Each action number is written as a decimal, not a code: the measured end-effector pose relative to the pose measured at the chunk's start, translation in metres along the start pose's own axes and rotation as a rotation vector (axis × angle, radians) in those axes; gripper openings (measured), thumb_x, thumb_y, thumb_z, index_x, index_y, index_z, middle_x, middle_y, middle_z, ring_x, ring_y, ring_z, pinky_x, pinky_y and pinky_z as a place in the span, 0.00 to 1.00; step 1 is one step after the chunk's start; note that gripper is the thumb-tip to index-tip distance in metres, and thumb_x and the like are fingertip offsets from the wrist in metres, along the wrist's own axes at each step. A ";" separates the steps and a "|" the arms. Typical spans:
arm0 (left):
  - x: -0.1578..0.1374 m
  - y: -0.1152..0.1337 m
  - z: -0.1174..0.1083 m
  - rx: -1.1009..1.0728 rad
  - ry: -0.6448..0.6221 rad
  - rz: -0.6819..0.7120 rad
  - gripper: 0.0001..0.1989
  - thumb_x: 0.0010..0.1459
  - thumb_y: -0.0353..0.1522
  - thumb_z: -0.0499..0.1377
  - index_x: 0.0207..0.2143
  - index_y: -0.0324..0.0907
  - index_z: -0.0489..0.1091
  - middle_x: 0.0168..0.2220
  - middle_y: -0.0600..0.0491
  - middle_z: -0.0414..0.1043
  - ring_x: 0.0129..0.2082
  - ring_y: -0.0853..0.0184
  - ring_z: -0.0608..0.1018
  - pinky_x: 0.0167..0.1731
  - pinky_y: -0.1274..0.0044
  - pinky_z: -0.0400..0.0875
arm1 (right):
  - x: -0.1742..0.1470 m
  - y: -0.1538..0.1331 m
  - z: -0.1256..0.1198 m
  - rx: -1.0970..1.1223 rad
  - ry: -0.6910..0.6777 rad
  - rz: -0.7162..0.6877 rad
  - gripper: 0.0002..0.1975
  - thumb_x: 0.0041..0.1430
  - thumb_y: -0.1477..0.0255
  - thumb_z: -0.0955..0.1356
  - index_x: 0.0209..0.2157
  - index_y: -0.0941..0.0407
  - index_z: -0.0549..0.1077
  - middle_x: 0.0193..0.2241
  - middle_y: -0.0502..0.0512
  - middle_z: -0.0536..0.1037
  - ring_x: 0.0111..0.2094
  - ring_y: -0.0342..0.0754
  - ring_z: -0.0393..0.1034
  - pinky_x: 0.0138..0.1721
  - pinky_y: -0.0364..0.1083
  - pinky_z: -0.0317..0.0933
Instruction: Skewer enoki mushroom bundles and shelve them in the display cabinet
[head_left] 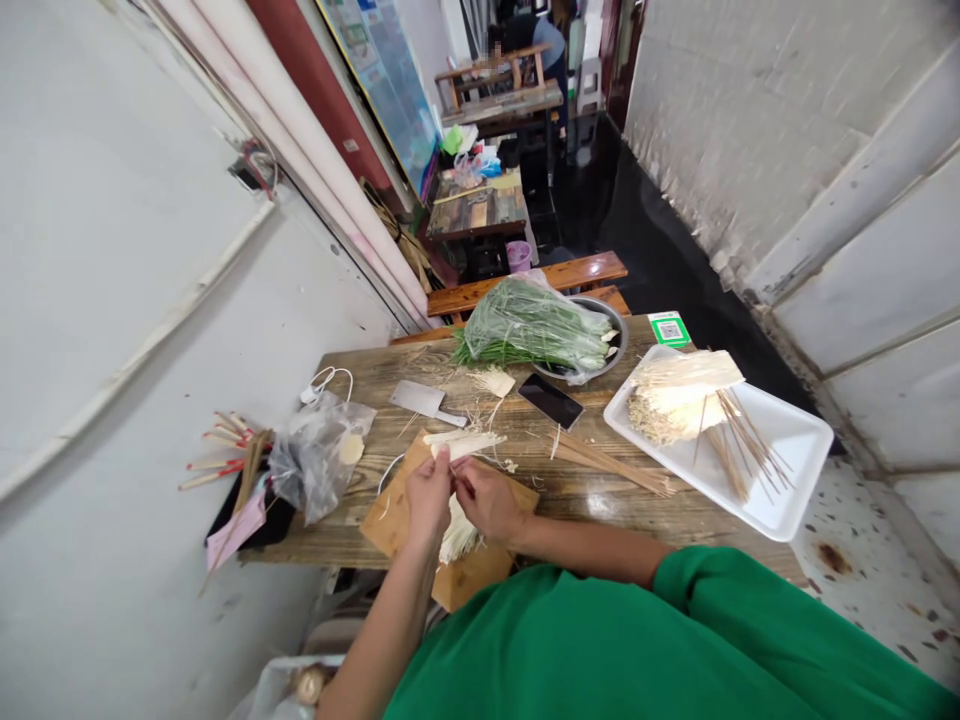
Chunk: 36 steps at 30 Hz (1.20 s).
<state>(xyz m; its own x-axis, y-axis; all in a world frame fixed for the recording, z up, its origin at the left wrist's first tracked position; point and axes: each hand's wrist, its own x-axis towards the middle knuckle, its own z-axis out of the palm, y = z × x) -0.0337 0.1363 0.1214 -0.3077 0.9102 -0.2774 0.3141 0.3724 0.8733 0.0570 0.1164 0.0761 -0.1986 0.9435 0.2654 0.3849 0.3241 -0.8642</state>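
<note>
The left hand [430, 492] pinches a pale bundle [469, 441] of thin strands, thumb on top, above the cutting board [386, 523]. The right hand [487, 502] is close beside it, its fingers drawn together near the bundle's lower edge; whether they grip something thin, I cannot tell. The bundle seems soft and loose, so I think that too light a pinch could let strands slide out — and too strong a pinch could crush them. If the right fingers do hold something pointed (the skewers [611, 464] lie on the worktop [720, 510] near by), a slip may prick the left thumb, because both hands work so tightly together. More loose strands [459, 535] lie under the wrists, and a low forearm could sweep them off the board. The cleaver [418, 398] is just beyond the bundle — a careless forward reach might meet its edge.
</note>
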 end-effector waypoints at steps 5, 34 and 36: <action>-0.007 -0.010 0.003 -0.169 0.125 -0.048 0.18 0.48 0.47 0.56 0.21 0.41 0.68 0.17 0.51 0.71 0.25 0.62 0.75 0.26 0.74 0.67 | -0.007 -0.006 0.001 0.022 -0.027 -0.015 0.09 0.60 0.75 0.58 0.31 0.57 0.67 0.25 0.54 0.73 0.25 0.45 0.65 0.30 0.42 0.56; 0.002 0.076 -0.071 -0.279 -0.601 0.183 0.25 0.43 0.44 0.63 0.43 0.41 0.73 0.41 0.45 0.75 0.44 0.57 0.74 0.44 0.69 0.67 | 0.077 -0.037 -0.145 0.574 -0.822 0.229 0.16 0.55 0.62 0.65 0.34 0.62 0.71 0.17 0.45 0.68 0.10 0.33 0.50 0.11 0.36 0.41; 0.001 0.081 -0.071 -0.263 -0.605 0.176 0.22 0.44 0.46 0.62 0.36 0.39 0.75 0.34 0.46 0.77 0.35 0.58 0.76 0.37 0.70 0.69 | 0.080 -0.046 -0.148 0.469 -0.781 0.163 0.15 0.56 0.63 0.64 0.34 0.61 0.70 0.17 0.45 0.68 0.11 0.34 0.51 0.12 0.36 0.43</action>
<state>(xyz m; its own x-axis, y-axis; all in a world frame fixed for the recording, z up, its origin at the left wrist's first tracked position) -0.0720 0.1544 0.2204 0.3080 0.9231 -0.2304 0.0616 0.2222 0.9730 0.1570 0.1870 0.2003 -0.7912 0.6048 -0.0910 0.0910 -0.0308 -0.9954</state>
